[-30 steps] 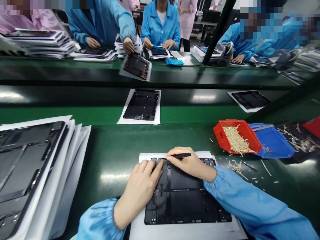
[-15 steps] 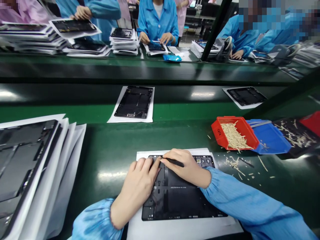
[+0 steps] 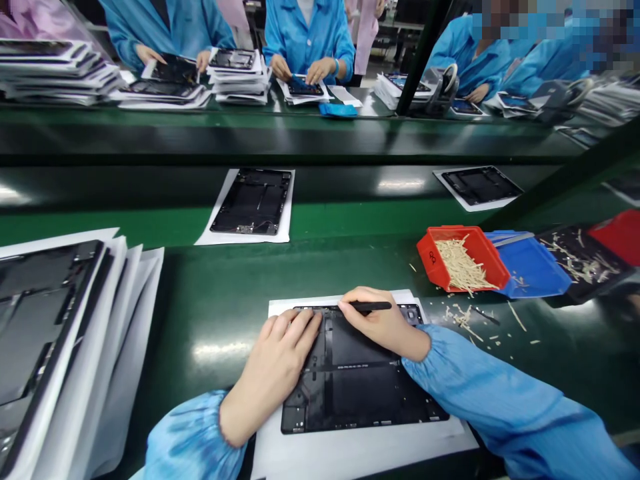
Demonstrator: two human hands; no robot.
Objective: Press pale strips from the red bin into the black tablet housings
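In front of me, an opened tablet housing with dark internal parts lies flat on white paper sheets. My left hand rests on its upper left corner, fingers stretched out and holding nothing. Pinched in my right hand is a slim black pen-like tool. That hand is at the housing's top edge, to the right of my left fingertips and apart from them. The tool's tip is hidden by the fingers.
On the left stands a stack of tablet housings with paper. To the right are a red bin of thin pale strips, a blue bin and scattered strips. Beyond, another housing lies on paper. Co-workers sit opposite.
My right hand has moved right along the housing's top edge with the tool, away from my left fingertips. Across the table, a co-worker has lowered a raised housing onto a stack.
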